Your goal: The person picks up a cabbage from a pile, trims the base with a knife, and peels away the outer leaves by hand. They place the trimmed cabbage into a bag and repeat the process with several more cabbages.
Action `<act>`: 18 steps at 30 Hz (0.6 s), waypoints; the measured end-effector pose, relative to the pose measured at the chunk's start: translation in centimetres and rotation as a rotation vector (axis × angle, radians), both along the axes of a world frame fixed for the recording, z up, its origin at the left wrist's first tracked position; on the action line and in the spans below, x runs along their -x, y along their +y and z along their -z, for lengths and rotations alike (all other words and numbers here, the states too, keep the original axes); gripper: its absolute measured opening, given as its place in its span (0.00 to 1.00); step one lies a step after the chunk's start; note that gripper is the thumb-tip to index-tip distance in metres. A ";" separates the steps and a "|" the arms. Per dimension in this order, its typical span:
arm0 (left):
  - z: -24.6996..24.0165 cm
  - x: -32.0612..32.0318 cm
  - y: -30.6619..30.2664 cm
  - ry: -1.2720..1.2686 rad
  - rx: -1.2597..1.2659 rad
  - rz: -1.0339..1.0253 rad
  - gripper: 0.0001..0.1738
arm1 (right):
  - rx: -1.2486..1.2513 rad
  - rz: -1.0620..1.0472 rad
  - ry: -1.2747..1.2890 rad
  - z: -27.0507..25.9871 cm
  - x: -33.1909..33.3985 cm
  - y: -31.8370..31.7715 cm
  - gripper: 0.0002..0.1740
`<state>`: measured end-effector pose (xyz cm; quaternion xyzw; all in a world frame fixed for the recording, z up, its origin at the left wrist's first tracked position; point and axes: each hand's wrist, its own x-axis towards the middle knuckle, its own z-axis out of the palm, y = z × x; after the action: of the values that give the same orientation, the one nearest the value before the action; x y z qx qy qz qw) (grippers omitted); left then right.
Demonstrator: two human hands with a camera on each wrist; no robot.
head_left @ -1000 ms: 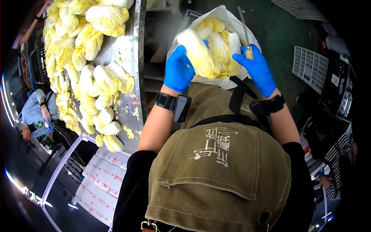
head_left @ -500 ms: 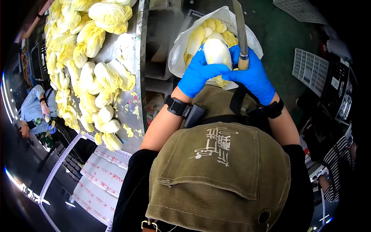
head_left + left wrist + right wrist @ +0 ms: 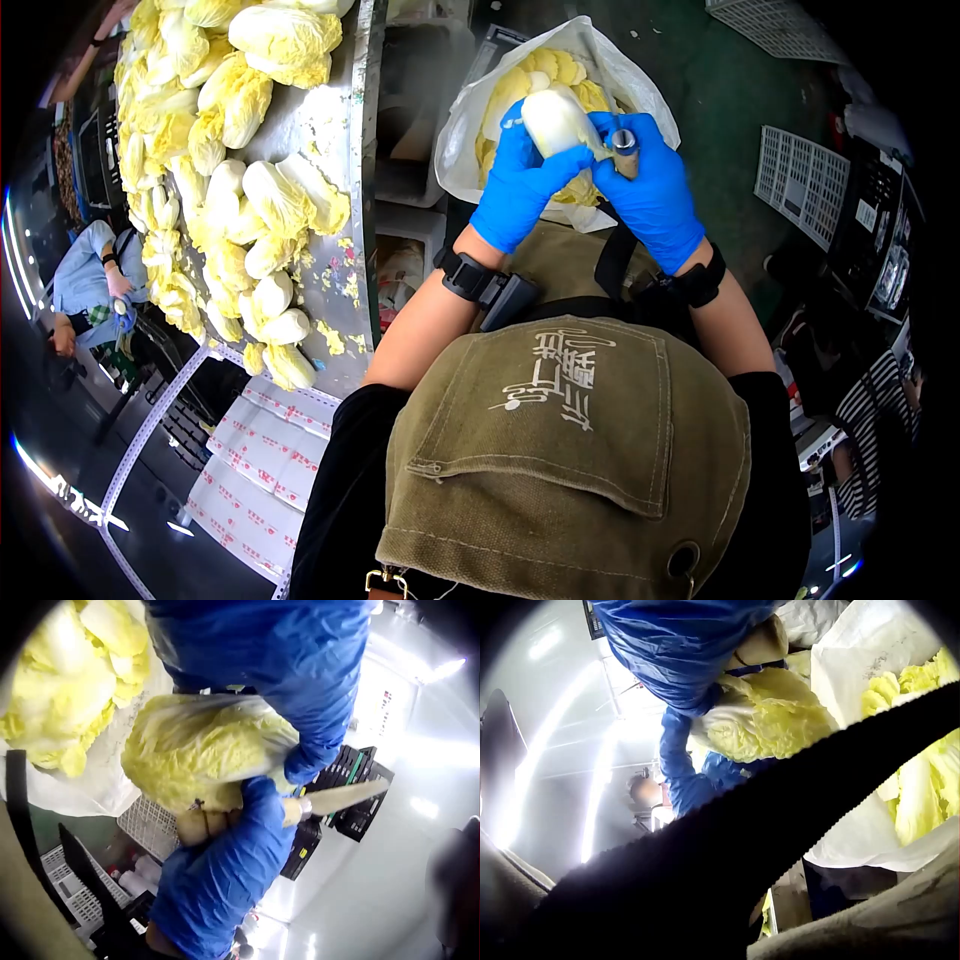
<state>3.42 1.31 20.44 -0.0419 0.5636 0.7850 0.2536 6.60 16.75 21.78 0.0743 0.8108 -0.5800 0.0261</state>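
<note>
Over the white bag, my blue-gloved left hand [image 3: 520,190] grips a napa cabbage [image 3: 556,122], its white base turned up toward the head camera. The leafy yellow side of this cabbage [image 3: 202,750] shows in the left wrist view. My right hand [image 3: 652,200], also gloved in blue, holds a knife by its wooden handle [image 3: 627,163], close against the cabbage's right side. In the left wrist view the knife's blade [image 3: 349,799] points away from the cabbage. The right wrist view shows the cabbage's ruffled leaves [image 3: 780,712], with a black strap across the picture.
The white bag [image 3: 455,150] beneath holds several cabbages and loose leaves. To the left, a metal table [image 3: 335,290] bears a heap of napa cabbages [image 3: 230,210]. White printed boxes [image 3: 260,470] stand lower left. Plastic crates [image 3: 800,180] lie right; another person [image 3: 95,270] works far left.
Both hands have come together and turned the cabbage from lying lengthwise to base up, then tilted it left. The knife has swung from pointing away to nearly end-on to the head camera.
</note>
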 end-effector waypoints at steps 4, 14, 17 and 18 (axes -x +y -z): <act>0.5 0.3 0.8 0.022 0.017 0.004 0.32 | -0.178 -0.002 0.004 -0.1 0.1 -0.1 0.17; 1.6 0.1 -0.9 -0.086 0.075 0.025 0.32 | -0.450 -0.041 0.184 0.9 0.3 0.4 0.13; 1.7 0.1 -1.5 -0.153 0.048 0.028 0.31 | -0.433 -0.012 0.116 0.7 0.3 0.0 0.13; 1.7 0.1 -1.5 -0.167 0.039 0.016 0.32 | -0.420 -0.012 0.122 0.7 0.3 0.0 0.13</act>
<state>3.35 -0.24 18.73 -0.1077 0.5560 0.7656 0.3052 6.26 16.74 21.11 0.0379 0.9143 -0.4016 -0.0359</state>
